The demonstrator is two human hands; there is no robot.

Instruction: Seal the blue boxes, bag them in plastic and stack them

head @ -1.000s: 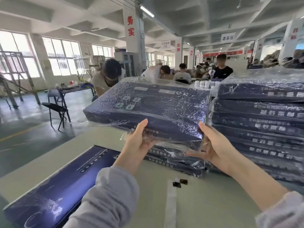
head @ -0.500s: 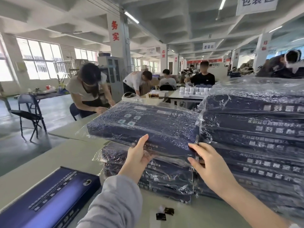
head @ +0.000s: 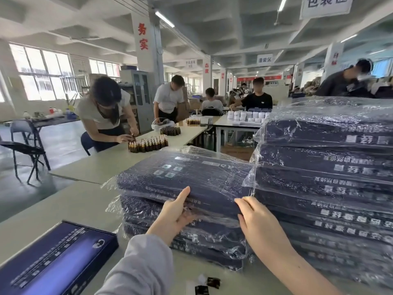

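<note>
Box (head: 187,177) in bag: flat, stiff, probably light. Film loose and slippery, so hold near edge itself, not film. Left hand (head: 172,216) grips near edge, thumb up. Right hand (head: 255,222) grips near right corner. Box on top of low stack (head: 191,237), mid table (head: 63,201), just beside tall stack (head: 329,188). Each bag seems to hold one box. Bare box (head: 55,258) at near left edge.

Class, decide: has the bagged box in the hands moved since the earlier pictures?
Yes: the bagged box has dropped closer to the shorter stack beneath it.
</note>
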